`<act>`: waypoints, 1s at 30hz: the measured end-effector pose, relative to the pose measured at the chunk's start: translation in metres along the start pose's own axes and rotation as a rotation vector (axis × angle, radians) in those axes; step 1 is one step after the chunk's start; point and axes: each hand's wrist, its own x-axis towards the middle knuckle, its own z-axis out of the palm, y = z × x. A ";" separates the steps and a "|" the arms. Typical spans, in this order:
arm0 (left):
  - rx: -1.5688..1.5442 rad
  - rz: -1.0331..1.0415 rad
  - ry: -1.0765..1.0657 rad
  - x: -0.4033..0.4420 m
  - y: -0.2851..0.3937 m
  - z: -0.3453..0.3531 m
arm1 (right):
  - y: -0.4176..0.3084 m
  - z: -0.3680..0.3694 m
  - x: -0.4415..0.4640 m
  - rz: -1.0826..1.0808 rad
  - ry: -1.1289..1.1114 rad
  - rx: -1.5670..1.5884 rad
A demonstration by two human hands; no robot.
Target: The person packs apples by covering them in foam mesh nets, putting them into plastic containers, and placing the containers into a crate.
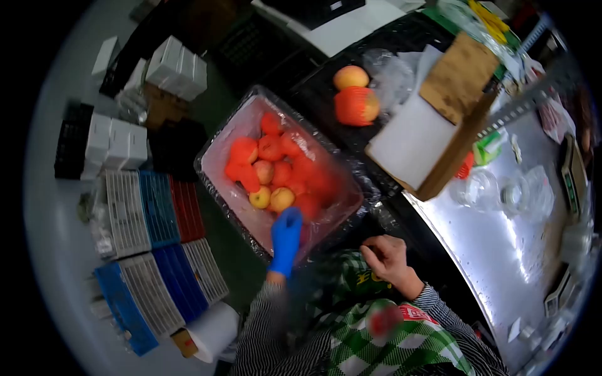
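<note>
My left hand (286, 241), in a blue glove, reaches over the near side of a lined box (227, 128) of apples. Its fingertips are close to a yellowish apple (282, 199) and red foam-netted fruit (307, 205); whether they grip anything is hidden. Bare, my right hand (387, 255) hovers in front of the apron (364, 332), fingers curled together, and what they hold, if anything, cannot be made out. Many apples in the box wear red netting, while a few show bare skin.
Two apples (356, 105) sit on a black crate beside clear plastic. An open cardboard box (407, 147) stands right of them, next to a metal table (501, 250) with plastic containers. Coloured baskets (160, 207) and white boxes (177, 67) are at left.
</note>
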 end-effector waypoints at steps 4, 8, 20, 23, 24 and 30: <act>0.003 0.000 0.006 0.120 -0.091 0.038 | 0.016 0.052 0.044 -0.058 -0.178 -0.110; -0.115 0.022 0.075 0.179 -0.049 0.087 | 0.034 0.083 0.084 -0.012 -0.219 -0.285; -0.381 -0.176 -0.036 0.213 -0.053 0.071 | 0.043 0.114 0.097 0.181 -0.074 -0.490; -0.334 0.043 0.108 0.215 -0.064 0.096 | 0.043 0.116 0.099 0.225 -0.062 -0.478; -0.327 -0.042 0.145 0.209 -0.064 0.103 | 0.041 0.117 0.099 0.249 -0.065 -0.473; -0.949 -0.425 -0.128 0.185 -0.078 0.063 | 0.045 0.110 0.099 0.313 0.010 -0.353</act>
